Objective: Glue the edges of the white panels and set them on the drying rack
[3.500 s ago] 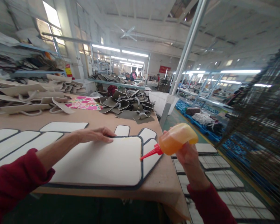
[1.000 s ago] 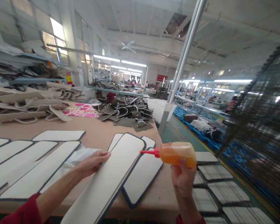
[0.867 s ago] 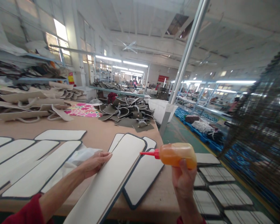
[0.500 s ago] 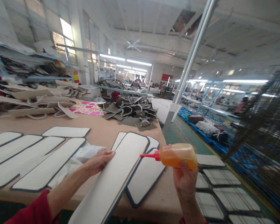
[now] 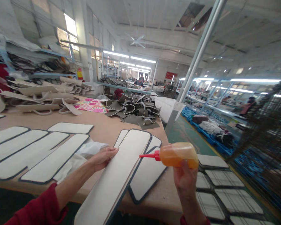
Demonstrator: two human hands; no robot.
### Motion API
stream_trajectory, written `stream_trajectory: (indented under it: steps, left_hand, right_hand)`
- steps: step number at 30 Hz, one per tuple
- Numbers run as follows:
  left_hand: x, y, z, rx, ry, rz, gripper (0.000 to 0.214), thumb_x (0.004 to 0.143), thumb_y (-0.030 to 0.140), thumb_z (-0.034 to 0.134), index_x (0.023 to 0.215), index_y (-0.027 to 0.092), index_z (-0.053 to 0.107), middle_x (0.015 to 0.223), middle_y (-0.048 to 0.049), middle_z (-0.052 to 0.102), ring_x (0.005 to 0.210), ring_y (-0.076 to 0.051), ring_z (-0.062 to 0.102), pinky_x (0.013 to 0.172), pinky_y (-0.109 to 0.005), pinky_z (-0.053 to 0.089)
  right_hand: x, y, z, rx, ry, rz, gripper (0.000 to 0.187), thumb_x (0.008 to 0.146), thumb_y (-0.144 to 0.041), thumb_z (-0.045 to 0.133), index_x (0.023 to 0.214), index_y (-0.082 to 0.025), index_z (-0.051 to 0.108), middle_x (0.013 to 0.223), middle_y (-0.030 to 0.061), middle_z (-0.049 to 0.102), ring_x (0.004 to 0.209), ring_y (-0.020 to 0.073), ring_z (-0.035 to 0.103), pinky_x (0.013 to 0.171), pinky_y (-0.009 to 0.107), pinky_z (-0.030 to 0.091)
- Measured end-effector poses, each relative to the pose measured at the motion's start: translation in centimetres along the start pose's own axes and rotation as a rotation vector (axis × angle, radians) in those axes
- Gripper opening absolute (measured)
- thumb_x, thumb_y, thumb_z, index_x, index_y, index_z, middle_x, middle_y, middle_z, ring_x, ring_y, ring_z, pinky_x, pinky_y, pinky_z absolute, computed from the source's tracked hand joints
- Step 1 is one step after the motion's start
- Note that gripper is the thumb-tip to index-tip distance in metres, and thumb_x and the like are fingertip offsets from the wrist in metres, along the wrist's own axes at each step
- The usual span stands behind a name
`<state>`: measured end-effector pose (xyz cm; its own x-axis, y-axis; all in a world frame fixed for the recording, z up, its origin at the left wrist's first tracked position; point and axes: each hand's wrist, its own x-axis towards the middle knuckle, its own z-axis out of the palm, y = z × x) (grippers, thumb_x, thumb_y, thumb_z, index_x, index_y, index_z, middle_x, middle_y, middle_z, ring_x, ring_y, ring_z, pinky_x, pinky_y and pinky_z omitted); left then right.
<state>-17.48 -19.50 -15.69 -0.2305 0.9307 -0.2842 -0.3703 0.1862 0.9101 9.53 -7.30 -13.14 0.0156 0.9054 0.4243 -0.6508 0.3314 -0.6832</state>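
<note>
My left hand point(image 5: 105, 157) pinches the left edge of a long white panel point(image 5: 117, 175) with dark edging, which is held tilted over the table's front edge. Along its right side the white top layer stands slightly apart from the dark-edged layer beneath. My right hand point(image 5: 186, 179) grips a squeeze bottle point(image 5: 178, 154) of amber liquid, lying nearly level. Its red nozzle point(image 5: 151, 155) points left, the tip at the panel's right edge by that gap. Whether liquid is coming out, I cannot tell. Under the held panel lie more white panels point(image 5: 146, 175) with dark borders.
Several similar panels point(image 5: 56, 156) lie at the left beside crumpled white sheeting point(image 5: 90, 148). Farther back are beige pieces point(image 5: 37, 97), a floral sheet point(image 5: 91, 105) and dark pieces with handles point(image 5: 133, 107). A metal post point(image 5: 192, 59) rises at the table's right; more panels point(image 5: 224, 178) lie lower right.
The nozzle tip has slid a little along the panel's right edge toward me. Both hands keep their grip. The whole view has shifted slightly.
</note>
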Motion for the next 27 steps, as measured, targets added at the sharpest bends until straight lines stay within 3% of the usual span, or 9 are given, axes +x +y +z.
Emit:
stream_trajectory:
  steps: [17,27]
  left_hand:
    - [0.0,0.8,0.6,-0.083,0.032,0.013,0.034,0.059,0.037,0.086,0.072,0.011,0.070,0.069,-0.0070,0.073,0.061,-0.015,0.065,0.057,-0.022,0.050]
    - [0.6,1.1,0.8,-0.108,0.024,-0.012,0.020,0.075,0.026,0.076,0.079,0.007,0.071,0.072,-0.0109,0.075,0.062,-0.018,0.068,0.061,-0.025,0.055]
  right_hand:
    - [-0.8,-0.4,0.7,-0.043,-0.099,-0.039,0.047,0.069,-0.040,0.076,0.111,-0.022,0.061,0.096,0.0069,0.073,0.089,0.0273,0.069,0.086,0.049,0.054]
    - [-1.4,-1.0,0.9,0.073,-0.131,0.035,0.047,0.065,-0.037,0.080,0.108,-0.025,0.064,0.102,0.0035,0.073,0.091,0.0258,0.070,0.083,0.045,0.057]
